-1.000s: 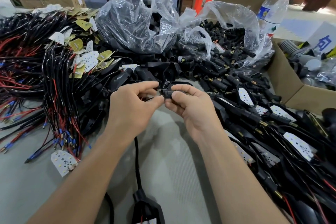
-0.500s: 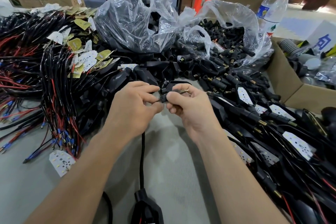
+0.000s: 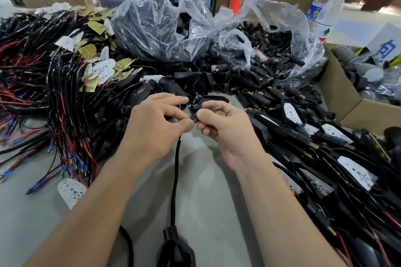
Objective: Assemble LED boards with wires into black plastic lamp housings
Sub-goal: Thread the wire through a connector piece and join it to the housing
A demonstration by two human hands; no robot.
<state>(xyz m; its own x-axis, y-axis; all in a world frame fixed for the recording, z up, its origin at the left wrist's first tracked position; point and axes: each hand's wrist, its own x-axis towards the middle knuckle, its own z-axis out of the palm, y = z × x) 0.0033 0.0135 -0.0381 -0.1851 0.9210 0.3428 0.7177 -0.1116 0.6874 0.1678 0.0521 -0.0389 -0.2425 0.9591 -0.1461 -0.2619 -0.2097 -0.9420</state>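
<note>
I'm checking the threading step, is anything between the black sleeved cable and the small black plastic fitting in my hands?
Nothing visible does. The left hand pinches the black sleeved cable right at the small black plastic fitting, which the right hand grips.

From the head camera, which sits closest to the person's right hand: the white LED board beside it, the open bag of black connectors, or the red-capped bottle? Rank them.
1. The white LED board, just to the right of the right hand.
2. The open bag of black connectors, behind the hand, farther back on the table.
3. The red-capped bottle, far back right.
</note>
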